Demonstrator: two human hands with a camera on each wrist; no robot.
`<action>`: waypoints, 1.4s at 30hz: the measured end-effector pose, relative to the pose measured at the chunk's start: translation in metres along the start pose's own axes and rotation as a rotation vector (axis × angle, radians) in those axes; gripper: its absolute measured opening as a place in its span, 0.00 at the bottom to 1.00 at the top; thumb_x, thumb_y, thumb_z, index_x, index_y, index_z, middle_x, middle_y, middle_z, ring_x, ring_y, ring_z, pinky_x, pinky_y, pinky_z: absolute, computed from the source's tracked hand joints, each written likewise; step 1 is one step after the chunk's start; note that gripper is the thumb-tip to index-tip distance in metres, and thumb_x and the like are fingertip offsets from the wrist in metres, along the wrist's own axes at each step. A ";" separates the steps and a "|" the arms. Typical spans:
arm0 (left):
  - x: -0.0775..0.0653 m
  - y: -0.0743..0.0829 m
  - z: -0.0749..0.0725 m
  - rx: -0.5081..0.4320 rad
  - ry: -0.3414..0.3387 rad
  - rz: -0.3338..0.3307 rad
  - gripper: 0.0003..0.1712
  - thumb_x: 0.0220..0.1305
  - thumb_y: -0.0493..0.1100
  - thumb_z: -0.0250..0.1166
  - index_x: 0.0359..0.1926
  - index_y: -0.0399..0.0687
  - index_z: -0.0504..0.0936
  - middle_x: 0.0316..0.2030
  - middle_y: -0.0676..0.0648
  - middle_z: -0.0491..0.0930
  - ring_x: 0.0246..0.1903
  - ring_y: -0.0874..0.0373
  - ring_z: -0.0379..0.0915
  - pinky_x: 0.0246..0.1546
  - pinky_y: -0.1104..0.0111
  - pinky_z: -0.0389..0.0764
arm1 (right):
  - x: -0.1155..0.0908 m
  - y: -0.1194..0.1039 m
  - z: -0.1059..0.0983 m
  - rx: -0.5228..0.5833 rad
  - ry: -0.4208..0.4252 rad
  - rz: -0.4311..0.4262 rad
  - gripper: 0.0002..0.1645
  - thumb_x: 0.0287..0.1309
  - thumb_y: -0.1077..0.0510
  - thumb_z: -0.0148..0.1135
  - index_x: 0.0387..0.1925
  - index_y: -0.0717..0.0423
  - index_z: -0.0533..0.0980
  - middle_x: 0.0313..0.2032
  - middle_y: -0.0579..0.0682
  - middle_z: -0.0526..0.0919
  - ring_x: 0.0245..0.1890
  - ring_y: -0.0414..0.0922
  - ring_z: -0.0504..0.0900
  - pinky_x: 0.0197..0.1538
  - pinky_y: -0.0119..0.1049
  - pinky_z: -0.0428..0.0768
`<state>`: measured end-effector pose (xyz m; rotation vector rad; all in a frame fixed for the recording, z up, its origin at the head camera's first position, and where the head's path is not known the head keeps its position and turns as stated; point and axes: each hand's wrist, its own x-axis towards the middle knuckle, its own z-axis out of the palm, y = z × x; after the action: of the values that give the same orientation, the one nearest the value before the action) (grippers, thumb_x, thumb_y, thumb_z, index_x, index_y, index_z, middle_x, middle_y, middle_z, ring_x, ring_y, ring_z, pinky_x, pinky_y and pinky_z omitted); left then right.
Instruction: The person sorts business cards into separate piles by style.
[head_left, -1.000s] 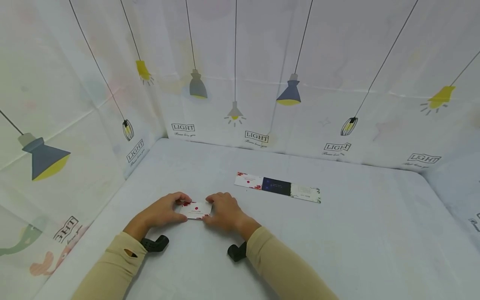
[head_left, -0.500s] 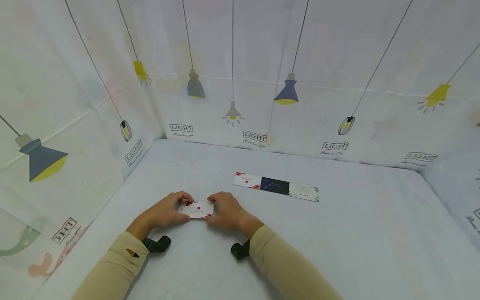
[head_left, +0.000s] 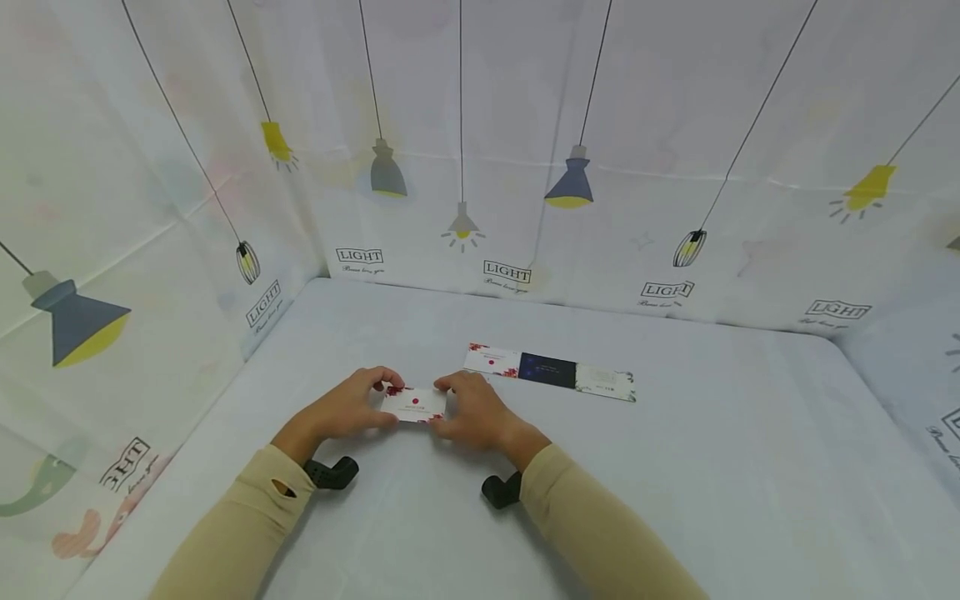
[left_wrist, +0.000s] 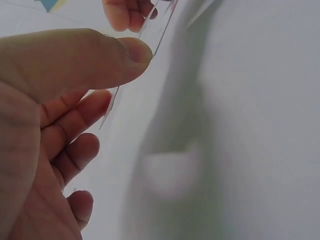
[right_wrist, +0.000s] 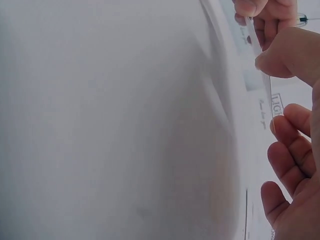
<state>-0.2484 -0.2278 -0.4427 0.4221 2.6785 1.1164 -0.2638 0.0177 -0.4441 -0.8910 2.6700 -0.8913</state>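
Note:
A white card (head_left: 415, 405) with a red dot and red flowers at its corners is held between both hands in the head view. My left hand (head_left: 350, 407) pinches its left end between thumb and fingers. At the right end, my right hand (head_left: 481, 414) pinches it the same way. Both wrist views show the card edge-on, thin, with the left thumb (left_wrist: 131, 56) and right thumb (right_wrist: 275, 59) pressing on its near edge. Just beyond the right hand lies a row of three cards: a white one with red flowers (head_left: 492, 359), a dark blue one (head_left: 548, 369) and a white one with green leaves (head_left: 604, 382).
A white cloth covers the table (head_left: 712, 467). Behind it and to the left hang white curtains (head_left: 517, 100) printed with lamps and the word LIGHT. Black wrist straps with mounts (head_left: 333, 473) sit at both cuffs of the tan sleeves.
Both hands have carried the held card right and slightly away from the body, nearer the row of cards. The grip looks the same. The head view has shifted slightly.

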 end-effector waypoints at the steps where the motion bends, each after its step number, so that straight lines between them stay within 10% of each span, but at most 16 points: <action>1: 0.001 0.002 0.000 0.002 -0.001 0.001 0.26 0.55 0.39 0.74 0.55 0.49 0.76 0.52 0.47 0.75 0.55 0.46 0.66 0.55 0.52 0.69 | -0.001 0.001 -0.002 0.008 0.004 0.003 0.35 0.57 0.49 0.68 0.64 0.58 0.72 0.60 0.52 0.75 0.62 0.51 0.68 0.65 0.47 0.67; 42: 0.077 0.058 0.010 0.023 -0.067 0.045 0.31 0.58 0.41 0.73 0.63 0.47 0.75 0.57 0.45 0.72 0.58 0.47 0.63 0.58 0.53 0.69 | -0.017 0.048 -0.057 0.022 0.152 0.086 0.40 0.57 0.50 0.71 0.67 0.62 0.68 0.58 0.54 0.74 0.57 0.51 0.69 0.61 0.49 0.71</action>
<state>-0.3066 -0.1558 -0.4141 0.5176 2.6378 1.0655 -0.2932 0.0859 -0.4270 -0.7248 2.7956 -1.0039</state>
